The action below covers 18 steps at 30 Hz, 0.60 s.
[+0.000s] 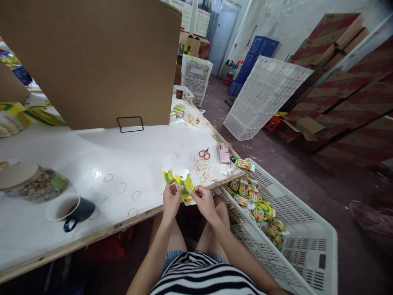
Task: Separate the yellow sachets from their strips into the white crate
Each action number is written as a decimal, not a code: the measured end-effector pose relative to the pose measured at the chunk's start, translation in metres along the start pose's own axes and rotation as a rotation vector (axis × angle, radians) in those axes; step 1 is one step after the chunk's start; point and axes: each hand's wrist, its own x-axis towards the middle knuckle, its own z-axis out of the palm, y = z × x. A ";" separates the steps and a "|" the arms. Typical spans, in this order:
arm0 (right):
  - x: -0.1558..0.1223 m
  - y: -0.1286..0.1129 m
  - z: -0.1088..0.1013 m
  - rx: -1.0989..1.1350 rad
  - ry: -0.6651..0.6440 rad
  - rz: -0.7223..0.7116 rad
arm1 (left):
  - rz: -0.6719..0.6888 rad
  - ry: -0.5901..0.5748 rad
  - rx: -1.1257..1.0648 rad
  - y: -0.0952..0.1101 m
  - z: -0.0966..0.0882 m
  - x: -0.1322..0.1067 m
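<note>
Near the table's front edge, my left hand (172, 198) and my right hand (202, 200) pinch a yellow-and-green printed cardboard packet (188, 183) between them. Its flaps stick out at the top, and my fingers cover part of it. Loose rubber bands (202, 169) lie scattered just beyond my right hand. Past them are red-handled scissors (204, 154). A white plastic crate (302, 213) to my right holds many small packets (260, 209) in similar yellow and green, and another packet (244, 164) rests at its near-table corner.
On the left of the table stand a dark blue mug (75, 209) and a clear bag of brown pieces (44, 184). A large cardboard panel (116, 61) rises at the back. Stacked white crates (264, 94) and cardboard boxes (346, 98) stand on the floor at right.
</note>
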 end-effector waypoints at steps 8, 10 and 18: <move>0.002 -0.013 -0.016 0.112 -0.045 -0.074 | 0.013 -0.367 0.162 0.019 -0.005 -0.020; 0.003 -0.018 -0.022 0.129 -0.086 -0.106 | 0.018 -0.431 0.156 0.027 -0.006 -0.022; 0.009 -0.033 -0.041 0.215 -0.342 -0.047 | -0.055 -0.563 0.113 0.041 -0.008 -0.029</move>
